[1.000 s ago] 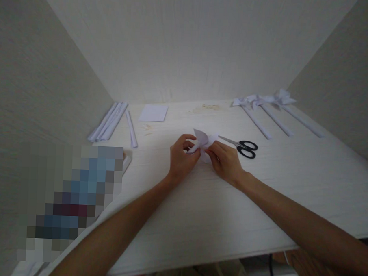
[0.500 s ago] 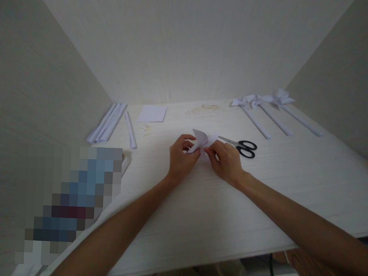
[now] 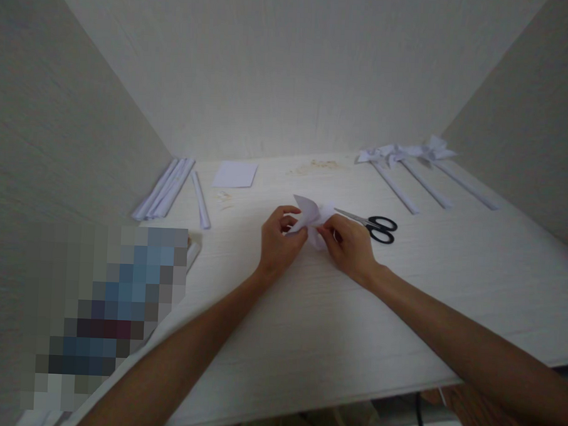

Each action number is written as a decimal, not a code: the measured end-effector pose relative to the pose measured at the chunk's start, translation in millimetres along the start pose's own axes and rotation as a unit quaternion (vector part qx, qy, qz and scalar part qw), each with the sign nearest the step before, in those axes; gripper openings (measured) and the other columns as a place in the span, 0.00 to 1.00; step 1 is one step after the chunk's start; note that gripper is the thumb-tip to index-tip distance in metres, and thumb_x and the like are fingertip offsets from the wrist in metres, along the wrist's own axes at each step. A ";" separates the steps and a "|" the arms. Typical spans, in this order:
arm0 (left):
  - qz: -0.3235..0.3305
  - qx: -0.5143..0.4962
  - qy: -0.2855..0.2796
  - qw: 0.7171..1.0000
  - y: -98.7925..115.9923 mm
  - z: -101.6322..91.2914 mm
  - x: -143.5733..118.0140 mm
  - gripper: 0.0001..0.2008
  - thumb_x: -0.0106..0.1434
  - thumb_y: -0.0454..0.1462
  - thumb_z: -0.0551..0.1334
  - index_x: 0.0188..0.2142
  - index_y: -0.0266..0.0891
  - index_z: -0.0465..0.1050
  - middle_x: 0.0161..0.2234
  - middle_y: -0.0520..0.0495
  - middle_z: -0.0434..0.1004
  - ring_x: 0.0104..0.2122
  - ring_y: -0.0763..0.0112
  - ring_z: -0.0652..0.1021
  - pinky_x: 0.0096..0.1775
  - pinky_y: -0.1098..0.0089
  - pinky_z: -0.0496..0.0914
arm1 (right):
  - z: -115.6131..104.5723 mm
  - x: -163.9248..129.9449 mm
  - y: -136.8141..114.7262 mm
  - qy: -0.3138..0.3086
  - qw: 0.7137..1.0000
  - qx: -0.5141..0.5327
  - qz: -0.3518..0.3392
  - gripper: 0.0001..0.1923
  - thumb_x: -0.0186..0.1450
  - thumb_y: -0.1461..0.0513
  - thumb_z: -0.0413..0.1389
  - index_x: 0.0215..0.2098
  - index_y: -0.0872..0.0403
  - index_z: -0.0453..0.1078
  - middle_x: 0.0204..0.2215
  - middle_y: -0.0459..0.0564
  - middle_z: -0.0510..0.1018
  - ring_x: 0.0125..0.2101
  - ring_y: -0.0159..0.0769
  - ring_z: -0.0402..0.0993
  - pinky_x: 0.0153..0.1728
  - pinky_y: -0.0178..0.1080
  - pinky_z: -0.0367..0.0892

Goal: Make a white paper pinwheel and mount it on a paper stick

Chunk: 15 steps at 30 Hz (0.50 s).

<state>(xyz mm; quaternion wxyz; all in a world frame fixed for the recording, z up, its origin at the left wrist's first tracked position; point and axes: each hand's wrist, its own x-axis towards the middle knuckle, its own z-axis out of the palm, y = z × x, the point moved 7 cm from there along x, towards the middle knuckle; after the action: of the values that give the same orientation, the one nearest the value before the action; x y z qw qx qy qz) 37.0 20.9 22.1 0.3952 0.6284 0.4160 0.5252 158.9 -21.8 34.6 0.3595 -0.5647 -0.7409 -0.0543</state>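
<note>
My left hand point(image 3: 279, 243) and my right hand point(image 3: 349, 246) meet at the middle of the white table point(image 3: 308, 314), both pinching a small piece of folded white paper point(image 3: 311, 215). One pointed flap of the paper sticks up between my thumbs; the lower part is hidden behind my fingers. Black-handled scissors point(image 3: 375, 227) lie just right of my right hand, blades pointing toward the paper.
Several rolled white paper sticks point(image 3: 165, 186) lie at the back left, one more stick point(image 3: 201, 200) beside them. A flat white paper square point(image 3: 235, 174) lies at the back. Three paper pinwheels on sticks point(image 3: 411, 168) lie at the back right. Walls enclose three sides.
Both hands stay on the folded paper. Its raised flap has shifted slightly up and to the left. Nothing else on the table has moved.
</note>
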 end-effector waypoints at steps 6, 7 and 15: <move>-0.003 0.001 0.004 1.000 0.2 -1.4 -0.1 0.13 0.44 0.28 0.59 0.32 0.38 0.64 0.17 0.58 0.66 0.18 0.80 0.68 0.20 0.79 0.60 | 1.0 0.8 3.5 -0.007 1.000 0.022 0.017 0.11 0.61 0.60 0.48 0.22 0.55 0.61 0.17 0.44 0.64 0.18 0.29 0.58 0.22 0.32 0.51; -0.004 -0.001 0.004 1.000 0.1 -1.4 0.0 0.13 0.44 0.28 0.59 0.32 0.38 0.64 0.17 0.58 0.67 0.18 0.79 0.68 0.20 0.79 0.60 | 1.2 0.7 3.7 -0.008 1.000 0.023 0.018 0.11 0.61 0.60 0.48 0.22 0.55 0.61 0.17 0.44 0.64 0.18 0.29 0.58 0.22 0.32 0.51; -0.011 -0.012 0.002 1.000 -1.1 -1.3 0.4 0.13 0.44 0.29 0.60 0.32 0.38 0.63 0.18 0.58 0.67 0.18 0.80 0.69 0.20 0.79 0.61 | 2.4 0.3 5.2 -0.009 0.999 0.029 0.022 0.11 0.61 0.60 0.48 0.22 0.55 0.62 0.17 0.44 0.65 0.19 0.29 0.58 0.23 0.32 0.52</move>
<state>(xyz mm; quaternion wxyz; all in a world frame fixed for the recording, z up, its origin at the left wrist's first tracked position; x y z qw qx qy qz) 35.6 21.7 21.3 0.4079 0.6179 0.4173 0.5270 162.3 -18.6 31.3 0.3702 -0.5709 -0.7326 -0.0193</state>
